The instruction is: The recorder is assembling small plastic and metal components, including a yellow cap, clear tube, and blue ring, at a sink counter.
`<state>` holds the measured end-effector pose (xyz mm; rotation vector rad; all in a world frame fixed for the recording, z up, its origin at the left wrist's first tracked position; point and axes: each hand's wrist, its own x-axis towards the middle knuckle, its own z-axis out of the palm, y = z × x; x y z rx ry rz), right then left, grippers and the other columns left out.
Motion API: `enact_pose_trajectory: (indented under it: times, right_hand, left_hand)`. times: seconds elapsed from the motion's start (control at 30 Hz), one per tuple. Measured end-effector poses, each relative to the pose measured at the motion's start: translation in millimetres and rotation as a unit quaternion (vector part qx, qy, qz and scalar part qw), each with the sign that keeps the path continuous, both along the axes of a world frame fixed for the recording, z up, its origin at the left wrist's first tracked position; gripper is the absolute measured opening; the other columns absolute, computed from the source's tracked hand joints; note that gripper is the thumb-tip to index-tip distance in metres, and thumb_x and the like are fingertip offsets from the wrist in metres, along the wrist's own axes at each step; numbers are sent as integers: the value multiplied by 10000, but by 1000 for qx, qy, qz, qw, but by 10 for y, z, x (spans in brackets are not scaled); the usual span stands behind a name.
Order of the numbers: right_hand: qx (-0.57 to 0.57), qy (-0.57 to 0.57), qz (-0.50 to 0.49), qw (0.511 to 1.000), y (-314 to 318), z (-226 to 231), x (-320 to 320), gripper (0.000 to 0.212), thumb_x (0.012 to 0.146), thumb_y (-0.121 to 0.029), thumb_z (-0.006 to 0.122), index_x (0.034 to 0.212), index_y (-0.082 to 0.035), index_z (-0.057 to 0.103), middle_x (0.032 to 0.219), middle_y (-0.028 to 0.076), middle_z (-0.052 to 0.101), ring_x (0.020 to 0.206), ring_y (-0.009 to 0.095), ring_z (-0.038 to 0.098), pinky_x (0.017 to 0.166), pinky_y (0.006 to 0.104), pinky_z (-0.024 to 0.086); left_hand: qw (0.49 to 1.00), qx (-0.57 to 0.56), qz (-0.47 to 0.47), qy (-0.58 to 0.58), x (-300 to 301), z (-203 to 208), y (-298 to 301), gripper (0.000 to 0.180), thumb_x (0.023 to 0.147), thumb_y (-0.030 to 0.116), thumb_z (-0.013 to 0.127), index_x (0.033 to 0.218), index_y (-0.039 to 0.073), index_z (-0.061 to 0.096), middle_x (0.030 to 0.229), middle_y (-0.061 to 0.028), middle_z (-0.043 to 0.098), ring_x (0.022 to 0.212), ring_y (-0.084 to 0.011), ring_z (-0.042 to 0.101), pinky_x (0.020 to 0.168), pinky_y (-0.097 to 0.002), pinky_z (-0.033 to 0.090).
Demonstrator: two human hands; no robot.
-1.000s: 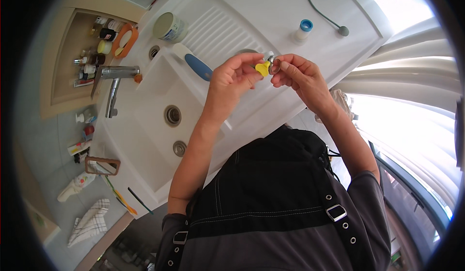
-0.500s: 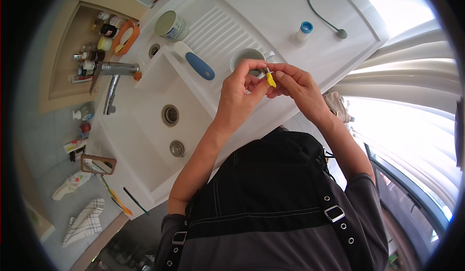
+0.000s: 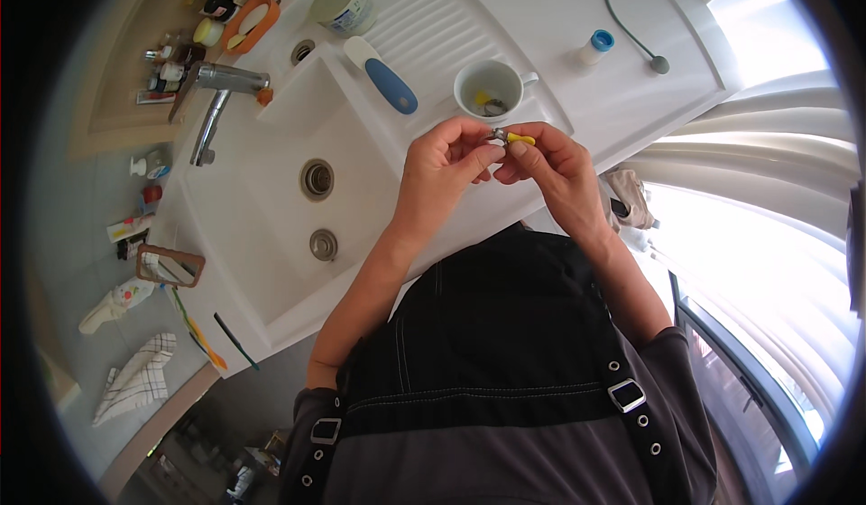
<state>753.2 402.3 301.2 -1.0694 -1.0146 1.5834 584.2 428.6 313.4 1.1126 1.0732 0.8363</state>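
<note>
Both hands meet above the front edge of the white sink counter, around a small metal piece with a yellow grip (image 3: 520, 139). My left hand (image 3: 439, 169) pinches its metal end between thumb and fingertips. The yellow end sits between the thumb and fingers of my right hand (image 3: 561, 169). Just beyond the fingertips stands a white mug (image 3: 465, 79). Inside it lie a metal ring-like piece (image 3: 494, 107) and something yellow, too small to name. My fingers partly cover the held piece.
Left of the mug lies a blue-and-white brush-like tool (image 3: 391, 85), with a plastic tub (image 3: 343, 7) behind it. A blue-capped small container (image 3: 596, 46) and a grey flexible cord (image 3: 611, 18) are at the right. The sink (image 3: 271, 180) and tap (image 3: 230, 78) are at the left.
The view has shifted, and my hands now sit nearer than the mug, showing its inside. The yellow grip has turned from pointing down to pointing right, into my right fingers.
</note>
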Motion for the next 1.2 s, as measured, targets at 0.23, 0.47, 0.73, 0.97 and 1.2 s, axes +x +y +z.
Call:
enact_pose_trajectory:
  times: [0.23, 0.47, 0.73, 0.97, 1.2]
  right_hand:
    - [8, -77, 13, 997, -33, 12, -121, 212, 976, -157, 540, 1052, 31, 603, 860, 53, 653, 776, 100, 623, 709, 245, 527]
    - [-204, 49, 162, 964, -37, -44, -21, 408, 1002, -392, 442, 915, -21, 588, 773, 50, 620, 645, 116, 595, 621, 247, 492]
    - [-276, 217, 175, 920, -51, -149, -44, 283, 990, -301, 494, 870, -57, 572, 766, 34, 597, 602, 110, 563, 566, 231, 472]
    - [261, -329, 80, 904, 67, -181, -57, 263, 955, -231, 563, 924, 30, 581, 735, 48, 592, 636, 136, 588, 577, 286, 471]
    - [-282, 79, 178, 939, 203, -104, 26, 302, 959, -274, 560, 901, 21, 584, 750, 53, 612, 622, 128, 600, 584, 262, 481]
  left_hand:
    - [999, 17, 32, 23, -107, -91, -148, 132, 913, 89, 613, 989, -19, 600, 818, -56, 641, 660, -99, 589, 595, -230, 472]
    - [997, 39, -19, 70, -248, -99, -209, 70, 938, 65, 563, 909, 1, 562, 757, -30, 588, 643, -86, 562, 587, -223, 454]
    - [999, -14, -42, 5, -328, -138, -269, 125, 951, 107, 553, 866, 16, 539, 723, -18, 571, 608, -66, 517, 566, -217, 435]
    - [988, -123, -24, -85, -328, -170, -175, 133, 965, 132, 535, 885, 26, 530, 727, -16, 555, 604, -65, 498, 566, -215, 425]
    - [993, -81, -87, -2, -442, -214, 4, 136, 954, 118, 553, 871, 11, 548, 722, -16, 550, 601, -58, 491, 560, -208, 413]
